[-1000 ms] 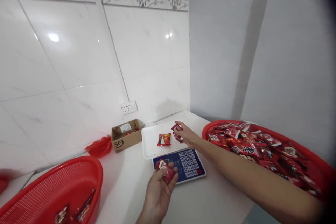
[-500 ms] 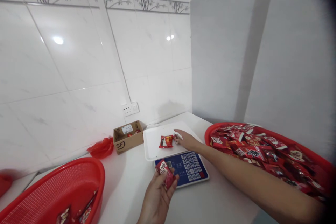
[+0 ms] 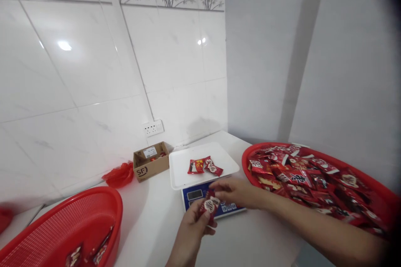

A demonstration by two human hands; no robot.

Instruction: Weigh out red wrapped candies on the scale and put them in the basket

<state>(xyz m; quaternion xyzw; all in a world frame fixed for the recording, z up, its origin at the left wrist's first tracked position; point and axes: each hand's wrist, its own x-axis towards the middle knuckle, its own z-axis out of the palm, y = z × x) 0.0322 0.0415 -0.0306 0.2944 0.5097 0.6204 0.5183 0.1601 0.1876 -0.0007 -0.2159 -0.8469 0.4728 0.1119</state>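
Observation:
In front of the scale, my left hand [image 3: 194, 222] grips red snack packets [image 3: 209, 206] between thumb and fingers; they overlap, so I cannot tell how many there are. My right hand [image 3: 234, 192] pinches at their upper right edge, above the keypad. Behind lies the white weighing tray [image 3: 181, 180] of a blue digital scale [image 3: 190, 190]. Two packets rest on it side by side: a red and yellow one [image 3: 196, 166] and a dark red one [image 3: 213, 167]. Both hands partly hide the scale's keys.
A red basket [image 3: 316, 152] heaped with packets stands at the right. Another red basket [image 3: 116, 217] with a few packets is at the left front. Near the wall are a small cardboard box [image 3: 153, 170] and a red plastic bag [image 3: 120, 175].
My right hand has left a dark red packet on the tray beside the first one and come back to the packets in my left hand. The view has shifted slightly.

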